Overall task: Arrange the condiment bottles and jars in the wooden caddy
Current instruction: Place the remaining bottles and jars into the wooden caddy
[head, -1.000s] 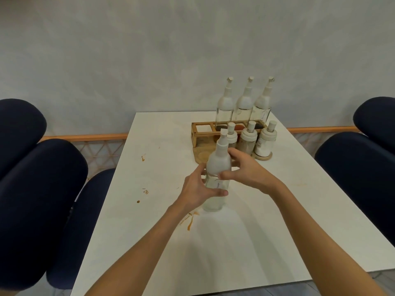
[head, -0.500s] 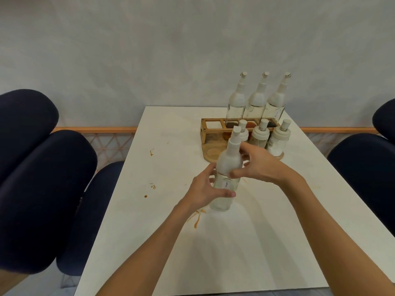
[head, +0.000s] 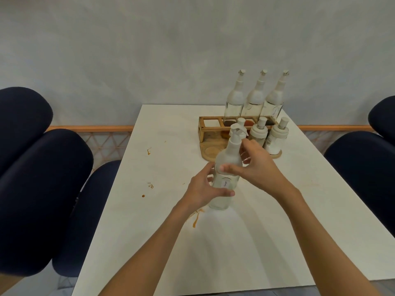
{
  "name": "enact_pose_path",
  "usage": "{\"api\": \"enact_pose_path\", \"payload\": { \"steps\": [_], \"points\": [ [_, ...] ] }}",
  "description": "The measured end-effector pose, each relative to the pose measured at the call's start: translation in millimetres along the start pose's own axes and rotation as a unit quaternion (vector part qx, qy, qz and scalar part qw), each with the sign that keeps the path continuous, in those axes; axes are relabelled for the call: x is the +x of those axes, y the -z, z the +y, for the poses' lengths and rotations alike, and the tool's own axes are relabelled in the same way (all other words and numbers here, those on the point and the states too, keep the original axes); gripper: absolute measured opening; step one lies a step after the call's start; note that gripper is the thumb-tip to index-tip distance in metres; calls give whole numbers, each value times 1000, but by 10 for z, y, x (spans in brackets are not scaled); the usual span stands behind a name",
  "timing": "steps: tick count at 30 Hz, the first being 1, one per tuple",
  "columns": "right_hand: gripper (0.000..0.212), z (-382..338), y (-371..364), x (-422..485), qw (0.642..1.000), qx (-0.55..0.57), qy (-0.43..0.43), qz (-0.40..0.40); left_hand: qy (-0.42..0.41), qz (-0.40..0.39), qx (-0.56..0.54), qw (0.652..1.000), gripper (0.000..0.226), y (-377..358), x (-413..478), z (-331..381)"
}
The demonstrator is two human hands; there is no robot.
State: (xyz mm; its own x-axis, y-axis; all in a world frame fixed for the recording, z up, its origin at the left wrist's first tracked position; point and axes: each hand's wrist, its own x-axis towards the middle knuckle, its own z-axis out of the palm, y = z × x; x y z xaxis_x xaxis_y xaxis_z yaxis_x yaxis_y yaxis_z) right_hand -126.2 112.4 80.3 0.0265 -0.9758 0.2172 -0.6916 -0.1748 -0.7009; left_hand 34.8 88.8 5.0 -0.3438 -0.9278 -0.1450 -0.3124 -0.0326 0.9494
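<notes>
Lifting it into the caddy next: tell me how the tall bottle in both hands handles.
The tall bottle looks like glass: probably rigid, breakable if knocked. Tall and narrow-based, it likely tips if pushed high. Smooth shoulder under the right hand may slip.

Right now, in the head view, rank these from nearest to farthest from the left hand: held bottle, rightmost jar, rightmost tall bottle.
1. held bottle: gripped by the left hand.
2. rightmost jar: front row, far right.
3. rightmost tall bottle: back row, behind that jar.
</notes>
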Motion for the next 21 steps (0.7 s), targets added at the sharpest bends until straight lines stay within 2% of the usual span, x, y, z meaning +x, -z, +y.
{"api": "enact_pose_path", "payload": {
  "steps": [5,9,11,13,15,18,21],
  "points": [
    [63,-1,104,8,991,105,-16,-85,1,3,3,1000,88,-9,-9,1],
    [49,-22,54,-27,996,82,6,-33,4,5,5,1000,85,-6,-15,10],
    [54,-27,33,-46,999,42,-5,-16,6,7,9,1000,85,-8,-13,10],
    [59,-4,62,-45,998,30,-23,-40,8,7,8,1000,85,-14,-10,11],
    [56,-1,116,-40,992,95,-39,-79,10,5,6,1000,85,-13,-7,13],
    [58,-9,175,-36,977,171,-20,-125,7,3,5,1000,86,-13,-2,14],
    [51,-8,146,-26,987,127,-2,-103,2,4,6,1000,86,-9,-2,2]
  ]
}}
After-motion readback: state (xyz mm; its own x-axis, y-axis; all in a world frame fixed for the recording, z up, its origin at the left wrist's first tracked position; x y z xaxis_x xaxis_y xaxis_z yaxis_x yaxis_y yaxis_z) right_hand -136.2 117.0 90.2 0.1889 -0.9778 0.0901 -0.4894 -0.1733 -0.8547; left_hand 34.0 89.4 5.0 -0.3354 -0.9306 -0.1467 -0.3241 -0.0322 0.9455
